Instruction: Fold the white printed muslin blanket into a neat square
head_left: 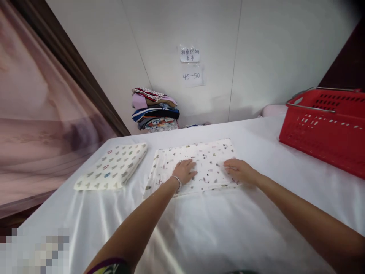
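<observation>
A white patterned cloth lies folded flat on the white table. My left hand, with a bracelet on the wrist, rests palm down on the cloth's near left part, fingers stretched out. On the cloth's near right part lies my right hand, also flat with fingers extended. Neither hand grips anything. To the left a second folded cloth with small printed figures sits apart from both hands.
A red plastic basket with a metal handle stands at the right side of the table. A stack of folded coloured clothes sits against the back wall. Paper labels hang on the wall. A pink curtain hangs left.
</observation>
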`<state>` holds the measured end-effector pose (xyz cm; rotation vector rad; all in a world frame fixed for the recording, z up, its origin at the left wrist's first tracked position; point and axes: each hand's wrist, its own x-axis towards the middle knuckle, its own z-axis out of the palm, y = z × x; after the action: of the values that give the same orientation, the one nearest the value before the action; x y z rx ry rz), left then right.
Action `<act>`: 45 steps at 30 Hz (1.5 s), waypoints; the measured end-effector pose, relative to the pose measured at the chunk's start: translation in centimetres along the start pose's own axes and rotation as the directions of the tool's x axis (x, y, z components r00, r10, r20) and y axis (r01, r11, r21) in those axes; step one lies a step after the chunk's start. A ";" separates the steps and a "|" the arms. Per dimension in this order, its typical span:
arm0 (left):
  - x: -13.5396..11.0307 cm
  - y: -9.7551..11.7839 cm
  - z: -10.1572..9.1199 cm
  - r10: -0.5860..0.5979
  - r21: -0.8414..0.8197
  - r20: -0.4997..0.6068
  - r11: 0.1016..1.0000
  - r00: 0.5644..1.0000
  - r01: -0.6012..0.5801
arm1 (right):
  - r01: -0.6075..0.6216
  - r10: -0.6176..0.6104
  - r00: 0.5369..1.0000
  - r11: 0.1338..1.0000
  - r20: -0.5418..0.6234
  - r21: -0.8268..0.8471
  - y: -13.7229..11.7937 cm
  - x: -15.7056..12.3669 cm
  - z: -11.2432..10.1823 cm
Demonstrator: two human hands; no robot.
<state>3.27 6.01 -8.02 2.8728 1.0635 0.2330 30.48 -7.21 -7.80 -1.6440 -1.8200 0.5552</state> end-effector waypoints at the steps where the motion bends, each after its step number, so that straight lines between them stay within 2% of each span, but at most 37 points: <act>1: 0.2 -0.3 0.2 0.001 0.011 0.006 1.000 1.000 -0.001 | 0.054 -0.052 0.998 0.996 0.034 -0.068 0.2 1.1 0.3; 3: 0.7 -0.9 0.5 -0.031 0.025 0.008 0.999 1.000 0.030 | 0.121 -0.107 0.992 0.967 0.072 -0.222 0.8 3.3 0.6; 6: 1.5 -1.7 0.4 -0.127 0.035 0.016 0.991 0.992 0.126 | 0.091 -0.092 0.996 0.905 0.019 -0.415 1.6 5.6 0.9; 8: 2.1 -2.0 0.4 -0.146 0.013 0.005 0.989 0.989 0.146 | 0.096 -0.111 0.994 0.889 -0.008 -0.448 1.7 6.5 1.1; 12: 3.5 -2.1 1.0 -0.026 -0.045 -0.010 0.999 1.000 0.026 | 0.242 -0.221 0.970 0.878 0.097 -0.413 2.0 8.5 2.2; 14: 4.2 -2.7 1.5 -0.036 -0.040 0.016 0.999 0.999 0.037 | 0.181 -0.159 0.984 0.871 0.086 -0.457 2.8 9.7 2.5; 17: 5.0 -5.0 1.9 -0.128 -0.015 0.051 0.991 0.990 0.129 | 0.064 -0.060 0.998 0.844 0.026 -0.533 4.8 11.4 2.0; 22: 5.1 -9.3 1.1 -0.246 0.041 0.086 0.969 0.965 0.243 | 0.058 -0.031 0.998 0.854 0.060 -0.517 6.9 12.0 0.6; 24: 4.1 -9.8 0.5 -0.275 0.060 0.101 0.961 0.956 0.270 | 0.022 0.009 0.998 0.861 0.058 -0.509 6.6 11.3 0.6; 27: 1.0 -9.2 -0.2 -0.274 0.048 0.137 0.962 0.952 0.270 | 0.021 0.017 0.997 0.875 0.075 -0.483 5.3 8.7 1.0; 31: -4.5 -7.7 -0.6 -0.141 0.009 0.136 0.990 0.981 0.142 | 0.140 -0.070 0.984 0.876 0.165 -0.462 4.7 4.2 0.9; 34: -6.9 -7.8 -0.7 -0.132 0.018 0.127 0.991 0.983 0.131 | 0.055 0.012 0.993 0.848 0.121 -0.528 5.3 2.4 -0.1; 38: -7.6 -8.3 -1.8 -0.270 0.026 0.127 0.963 0.954 0.269 | -0.085 0.135 0.990 0.805 0.043 -0.587 4.9 1.0 -1.3; 41: -9.1 -7.5 -2.7 -0.306 -0.040 0.070 0.950 0.949 0.309 | -0.036 0.078 0.996 0.821 0.049 -0.570 3.6 -1.4 -1.5; 43: -10.6 -6.5 -3.0 -0.243 -0.107 -0.016 0.965 0.970 0.240 | 0.044 0.001 0.997 0.847 0.083 -0.529 2.6 -3.4 -1.1; 45: -12.1 -5.5 -2.9 -0.139 -0.169 -0.114 0.978 0.984 0.119 | 0.128 -0.080 0.990 0.871 0.119 -0.474 1.6 -5.0 -0.4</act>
<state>-9.81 2.31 -7.26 2.6639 1.1875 0.4738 32.16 -11.93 -9.41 -1.8395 -2.2342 0.1319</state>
